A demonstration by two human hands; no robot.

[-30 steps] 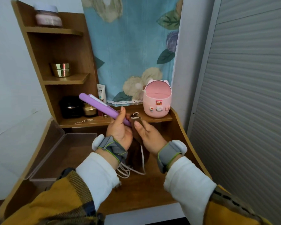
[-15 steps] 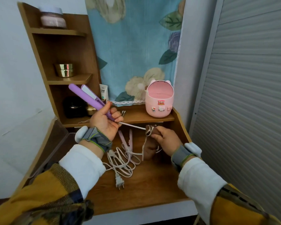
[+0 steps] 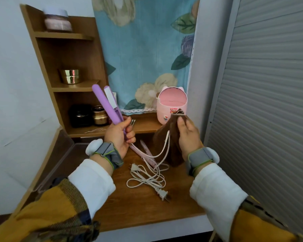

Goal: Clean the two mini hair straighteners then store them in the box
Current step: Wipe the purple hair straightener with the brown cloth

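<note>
The right side of the frame is filled by a grey ribbed shutter (image 3: 269,102), and a blue floral curtain (image 3: 143,49) hangs at top centre. We are at a wooden desk (image 3: 143,210) whose shelf unit (image 3: 47,55) rises in the upper left. A clear plastic box (image 3: 65,154) stands at the lower left of the desk with nothing visible inside it.

Our left hand (image 3: 120,135), left of centre, is curled round the handle of the purple straightener (image 3: 105,105). It points up and to the left with its plates slightly apart. Our right hand (image 3: 187,135), right of centre, pinches the top of a brown cloth (image 3: 166,142) that hangs down to the desk. Behind the cloth, a pink bin (image 3: 171,109) stands on the low shelf.

The pink straightener (image 3: 148,153) lies on the desk between our wrists, well apart from the box. A white cord (image 3: 162,149) runs from the purple straightener across the front of the cloth. It joins loose loops and two plugs (image 3: 162,194) on the desk at centre. Small jars (image 3: 71,76) sit on the shelves.
</note>
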